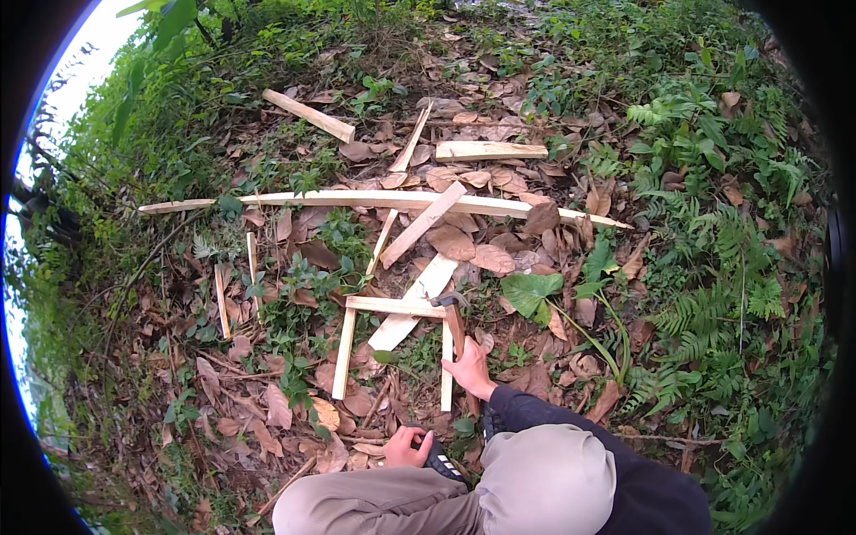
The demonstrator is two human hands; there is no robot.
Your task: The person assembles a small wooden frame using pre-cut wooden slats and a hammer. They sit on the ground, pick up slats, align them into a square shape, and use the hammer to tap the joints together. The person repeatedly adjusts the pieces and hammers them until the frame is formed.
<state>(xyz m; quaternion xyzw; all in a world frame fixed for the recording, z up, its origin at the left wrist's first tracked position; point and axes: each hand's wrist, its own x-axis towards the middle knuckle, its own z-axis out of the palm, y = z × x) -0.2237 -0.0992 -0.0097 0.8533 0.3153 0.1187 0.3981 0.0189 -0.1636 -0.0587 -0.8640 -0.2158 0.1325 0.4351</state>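
Note:
My right hand (471, 369) is closed round the wooden handle of a hammer (455, 325). The hammer's dark head is at the right end of a short wooden crosspiece (383, 305). Two slats join that crosspiece at its ends, a left slat (343, 357) and a right slat (447, 370), making a U-shaped frame open toward me. Beneath the crosspiece a wider pale board (430, 281) lies slantwise on the leaves. My left hand (408, 447) rests low beside my shoe (443, 463), its fingers curled; whatever they may hold is hidden.
A long thin plank (339, 198) stretches across the ground beyond the frame, with a shorter slat (423, 225) crossing it. More cut pieces lie farther off, including a block (490, 151) and a stick (308, 116). Brown leaves, ferns (704, 312) and a broad green leaf (532, 293) surround them.

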